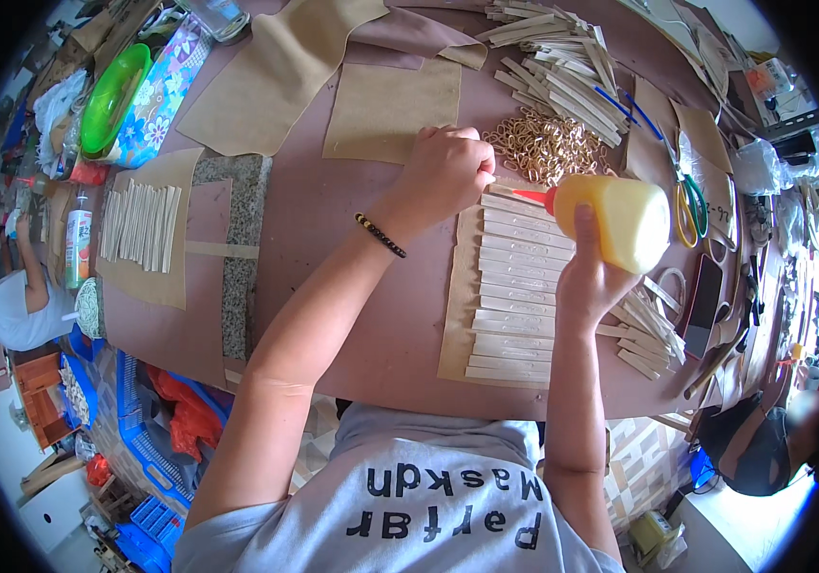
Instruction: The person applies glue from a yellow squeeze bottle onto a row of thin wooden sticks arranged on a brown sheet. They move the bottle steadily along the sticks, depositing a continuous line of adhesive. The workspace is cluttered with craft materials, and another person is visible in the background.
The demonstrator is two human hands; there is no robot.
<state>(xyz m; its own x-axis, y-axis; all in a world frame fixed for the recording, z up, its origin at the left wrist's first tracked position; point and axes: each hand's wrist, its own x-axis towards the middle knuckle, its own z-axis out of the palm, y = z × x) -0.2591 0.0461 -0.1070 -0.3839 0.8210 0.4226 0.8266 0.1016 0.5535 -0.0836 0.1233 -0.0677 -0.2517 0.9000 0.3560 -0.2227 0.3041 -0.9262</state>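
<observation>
Nearest in the head view, a grey shirt (428,487) with dark lettering across the chest. Beyond, on the brown worktop (371,325), a row of pale strips (516,307) on a tan sheet (460,325), between the two forearms. Squeeze bottle (631,224) gripped in the right hand (595,277), tilted, red nozzle (533,197) pointing left over the row's far end; hand and bottle in the way of part of the row. Left hand (449,164) closed, fingertips just beside the nozzle; cannot tell about any small thing between them. Just beyond, a heap of gold rings (543,143), then a pile of loose strips (576,86); right of the right forearm, more strips, near scissors (697,212) and a dark phone-like slab (703,304). At left, a second sheet (172,282) carrying a batch of strips, close to a speckled panel (238,296); farther out, a green bowl (115,100) beside a flowered box (163,110), and a co-worker (22,306) in a pale shirt.

Strips thin, flat and straight; sheets smooth, leather-like; rings shiny, rounded; bottle plump, yellow; bracelet (381,235) of dark round beads on the left wrist.
</observation>
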